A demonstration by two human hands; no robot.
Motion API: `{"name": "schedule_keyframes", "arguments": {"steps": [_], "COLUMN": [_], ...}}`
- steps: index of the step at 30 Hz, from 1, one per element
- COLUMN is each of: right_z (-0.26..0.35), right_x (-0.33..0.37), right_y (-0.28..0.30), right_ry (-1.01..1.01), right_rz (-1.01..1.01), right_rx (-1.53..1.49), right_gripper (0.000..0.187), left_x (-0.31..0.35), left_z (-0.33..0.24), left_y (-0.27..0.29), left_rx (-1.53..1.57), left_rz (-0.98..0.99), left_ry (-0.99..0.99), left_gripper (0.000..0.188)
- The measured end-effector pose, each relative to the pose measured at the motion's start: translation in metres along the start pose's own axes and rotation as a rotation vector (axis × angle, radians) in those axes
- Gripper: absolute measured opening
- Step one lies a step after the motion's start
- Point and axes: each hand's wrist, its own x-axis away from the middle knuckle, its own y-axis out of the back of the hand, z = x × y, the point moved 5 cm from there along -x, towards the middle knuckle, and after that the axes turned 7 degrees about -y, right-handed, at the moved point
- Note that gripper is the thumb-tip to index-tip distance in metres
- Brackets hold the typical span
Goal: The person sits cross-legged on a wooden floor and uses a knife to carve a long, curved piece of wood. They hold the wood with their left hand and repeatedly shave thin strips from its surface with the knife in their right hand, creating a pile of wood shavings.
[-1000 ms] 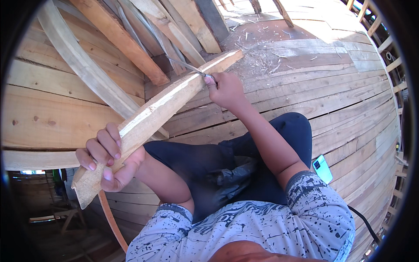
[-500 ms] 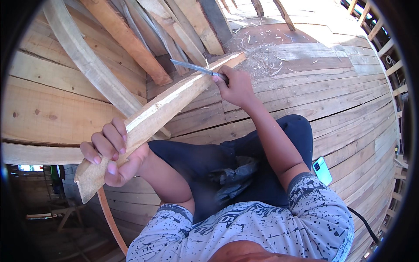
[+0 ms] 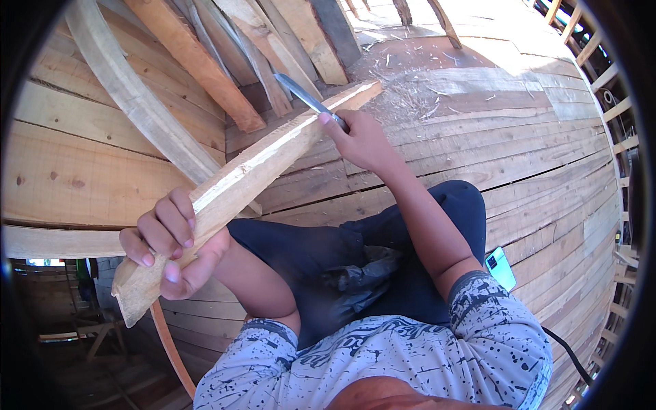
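A long wooden piece [image 3: 263, 156] lies slantwise in front of me, its near end at the left and its far end pointing up to the right. My left hand [image 3: 176, 239] is wrapped round it close to the near end. In my right hand [image 3: 359, 137] is a knife [image 3: 298, 90], gripped by its dark handle. The blade crosses the upper edge of the wood near the far end and points up and left. A pale, freshly cut strip runs along that edge.
Planks and beams [image 3: 198, 65] lean at the upper left beside a curved timber [image 3: 130, 96]. Shavings [image 3: 424, 96] litter the plank floor [image 3: 540, 178] beyond my right hand. A light blue phone [image 3: 501, 268] lies by my right knee, near a black cable [image 3: 570, 352]. A dark opening [image 3: 61, 342] shows at lower left.
My right hand has shifted slightly left along the wood, and the knife blade has turned to point more steeply upward. The wood's near end has dropped a little in my left hand.
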Motion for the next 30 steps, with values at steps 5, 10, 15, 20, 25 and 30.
{"name": "schedule_keyframes", "arguments": {"steps": [5, 10, 15, 20, 25, 30], "right_z": [0.001, -0.013, -0.011, -0.009, -0.021, -0.015], "right_x": [-0.003, -0.008, -0.009, -0.009, -0.018, -0.015], "right_y": [0.004, 0.009, 0.006, 0.007, 0.002, 0.013], "right_ry": [-0.046, -0.005, -0.02, -0.078, -0.081, -0.048], "right_rz": [-0.07, -0.309, -0.129, -0.166, -0.307, -0.11], "right_rx": [0.134, -0.025, 0.182, 0.129, 0.073, 0.184], "right_gripper": [0.063, 0.067, 0.069, 0.07, 0.07, 0.069], "left_x": [-0.001, -0.002, -0.001, -0.001, -0.002, -0.002], "left_z": [0.001, 0.002, 0.001, 0.001, 0.002, 0.0], "left_y": [-0.002, -0.004, -0.005, -0.004, -0.007, -0.003], "left_rx": [-0.011, -0.006, -0.003, -0.008, -0.002, -0.01], "left_rz": [0.001, 0.005, -0.001, -0.003, -0.002, -0.007], "left_ry": [0.0, 0.006, 0.004, 0.005, 0.009, 0.007], "left_gripper": [0.025, 0.024, 0.024, 0.024, 0.024, 0.024]}}
